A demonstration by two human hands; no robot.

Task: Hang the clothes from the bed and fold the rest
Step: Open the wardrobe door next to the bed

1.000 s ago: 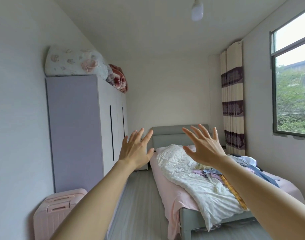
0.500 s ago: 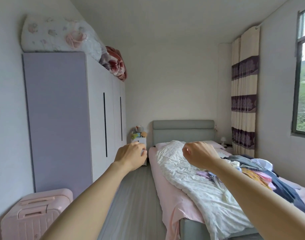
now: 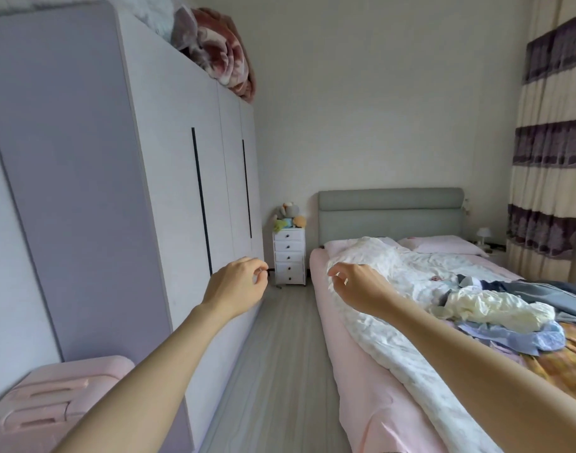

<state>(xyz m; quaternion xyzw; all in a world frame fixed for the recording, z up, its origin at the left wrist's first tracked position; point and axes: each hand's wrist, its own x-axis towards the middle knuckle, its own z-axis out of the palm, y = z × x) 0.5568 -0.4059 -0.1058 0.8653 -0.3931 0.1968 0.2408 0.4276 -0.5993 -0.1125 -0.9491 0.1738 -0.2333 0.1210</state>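
Note:
A heap of clothes lies on the right side of the bed (image 3: 365,407): a cream garment (image 3: 495,305), a light blue one (image 3: 512,336), a dark grey-blue one (image 3: 551,289) and orange patterned fabric (image 3: 564,371). A rumpled white quilt (image 3: 394,282) runs down the bed's left half. My left hand (image 3: 237,286) is held out in front of the wardrobe (image 3: 116,191), fingers curled, holding nothing. My right hand (image 3: 358,286) hovers over the quilt's near-left edge, fingers curled too, touching no cloth.
The wardrobe's doors are closed, with rolled blankets (image 3: 221,50) on top. A pink suitcase (image 3: 51,400) stands at the lower left. A white drawer chest (image 3: 288,256) with plush toys sits beside the headboard. A grey floor strip (image 3: 280,354) runs between wardrobe and bed. Striped curtain (image 3: 548,158) hangs at right.
Both hands went from spread fingers to fists and now are loosely curled. The view has moved closer to the wardrobe and bed and tilted left; the window is out of sight.

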